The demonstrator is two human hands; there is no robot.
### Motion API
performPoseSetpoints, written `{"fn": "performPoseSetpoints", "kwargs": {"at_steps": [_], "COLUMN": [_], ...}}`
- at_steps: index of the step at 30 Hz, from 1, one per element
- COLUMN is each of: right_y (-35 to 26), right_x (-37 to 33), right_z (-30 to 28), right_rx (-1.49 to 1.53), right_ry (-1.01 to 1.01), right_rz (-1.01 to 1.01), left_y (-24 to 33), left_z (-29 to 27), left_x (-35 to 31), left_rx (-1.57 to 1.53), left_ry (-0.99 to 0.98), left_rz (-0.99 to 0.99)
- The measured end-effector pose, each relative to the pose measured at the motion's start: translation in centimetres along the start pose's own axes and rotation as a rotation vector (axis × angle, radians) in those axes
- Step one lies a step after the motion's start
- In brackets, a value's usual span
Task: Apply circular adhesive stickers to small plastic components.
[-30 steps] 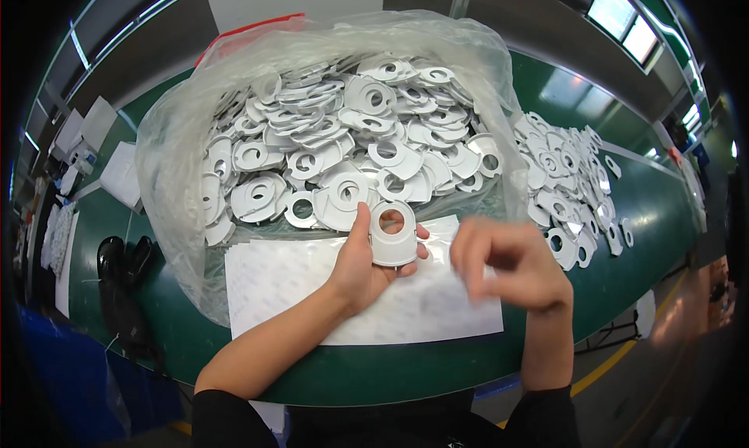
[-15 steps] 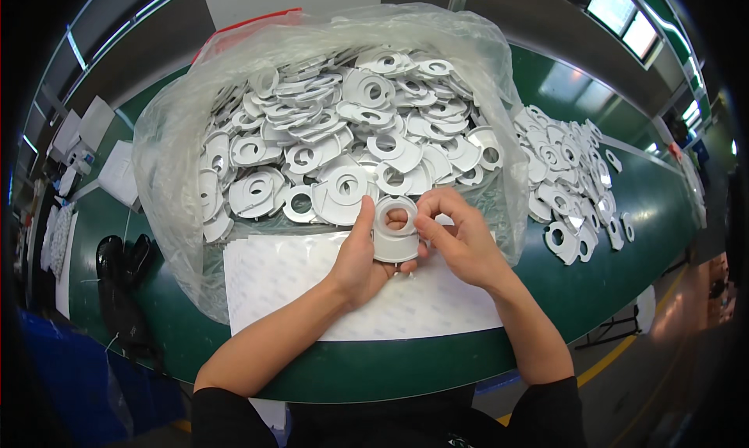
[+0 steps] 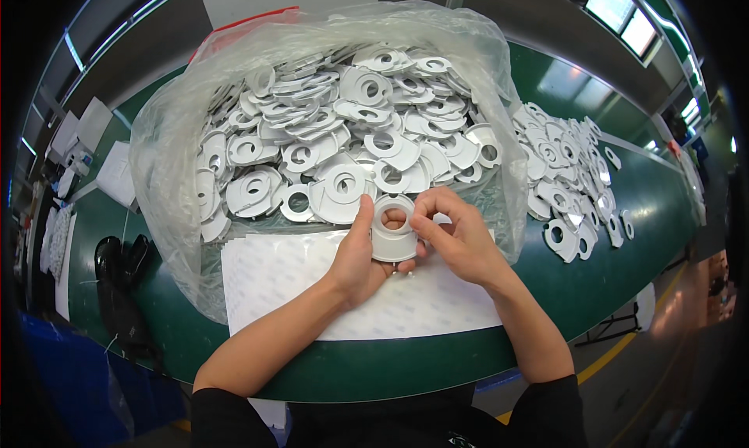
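Note:
A white plastic ring-shaped part (image 3: 394,247), with a round hole and a wider flat lower end, is held over the white sheets (image 3: 312,311). My left hand (image 3: 355,261) grips it from the left, thumb along its edge and fingers underneath. My right hand (image 3: 456,237) pinches its upper right rim between thumb and forefinger; whatever else may be in that pinch is hidden. Just beyond my hands, a heap of similar white parts (image 3: 343,183) lies in an opened clear plastic bag (image 3: 168,167).
On the right of the green table (image 3: 328,378) lies a second pile of white parts (image 3: 558,163). A black object (image 3: 121,292), perhaps a glove, rests at the left edge. White boxes (image 3: 118,175) stand farther back on the left.
Both hands keep nearly the same hold on the white part. The whole view has shifted very slightly; my right fingers have moved a little along the rim.

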State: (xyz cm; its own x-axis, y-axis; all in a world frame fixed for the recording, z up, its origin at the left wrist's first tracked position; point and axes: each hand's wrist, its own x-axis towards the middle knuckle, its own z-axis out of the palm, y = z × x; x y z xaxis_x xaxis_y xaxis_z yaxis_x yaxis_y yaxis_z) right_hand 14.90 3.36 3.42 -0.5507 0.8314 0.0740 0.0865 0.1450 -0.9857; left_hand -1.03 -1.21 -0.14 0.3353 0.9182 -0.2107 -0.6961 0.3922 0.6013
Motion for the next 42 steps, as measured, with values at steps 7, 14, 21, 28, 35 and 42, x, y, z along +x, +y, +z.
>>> {"fn": "performPoseSetpoints", "kwargs": {"at_steps": [7, 14, 21, 28, 35, 42], "right_y": [-0.1, 0.1, 0.4, 0.2, 0.2, 0.1], "right_x": [0.0, 0.0, -0.1, -0.1, -0.2, 0.1], "right_z": [-0.1, 0.3, 0.5, 0.7, 0.6, 0.2], "right_rx": [-0.017, -0.020, -0.035, -0.064, -0.435, 0.121], "right_ry": [-0.006, 0.030, 0.040, 0.057, 0.160, 0.146], "right_rz": [-0.002, -0.014, -0.033, -0.046, -0.271, 0.082], "left_y": [0.1, 0.2, 0.5, 0.0, -0.1, 0.1], "left_z": [0.2, 0.2, 0.6, -0.1, 0.4, 1.0], "left_x": [-0.1, -0.1, -0.3, -0.2, -0.6, -0.6], "left_rx": [0.006, 0.005, 0.098, 0.068, 0.098, 0.139], "left_ry": [-0.010, 0.008, 0.033, 0.028, 0.124, 0.078], "left_rz": [0.004, -0.008, 0.001, 0.017, 0.032, 0.079]}}
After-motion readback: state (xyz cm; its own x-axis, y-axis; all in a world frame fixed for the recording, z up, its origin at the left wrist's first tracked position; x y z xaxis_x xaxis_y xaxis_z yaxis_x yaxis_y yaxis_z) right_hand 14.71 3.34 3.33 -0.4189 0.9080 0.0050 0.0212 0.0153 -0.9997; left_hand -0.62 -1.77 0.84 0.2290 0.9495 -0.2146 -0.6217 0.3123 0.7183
